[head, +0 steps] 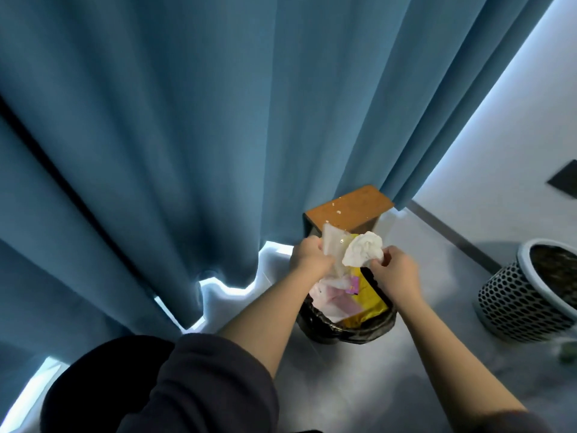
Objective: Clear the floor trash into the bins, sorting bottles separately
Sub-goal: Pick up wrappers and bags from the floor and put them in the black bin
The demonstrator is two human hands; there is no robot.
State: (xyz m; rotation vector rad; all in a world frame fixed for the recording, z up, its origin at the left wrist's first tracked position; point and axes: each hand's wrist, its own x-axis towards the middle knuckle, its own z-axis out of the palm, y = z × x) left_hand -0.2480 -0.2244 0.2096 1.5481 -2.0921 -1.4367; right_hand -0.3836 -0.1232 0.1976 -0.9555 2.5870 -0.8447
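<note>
Head view: a clear wrapper is gripped in the curled fingers of the left hand; a crumpled tissue is pinched by the right hand. Both are held directly above the black-lined bin, evidently so that release drops them inside. The perforated bin stands apart.

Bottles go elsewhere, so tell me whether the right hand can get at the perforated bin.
Probably yes: nothing stands between the right hand and the perforated bin on the floor to its right, though the hand pinches a white tissue.
</note>
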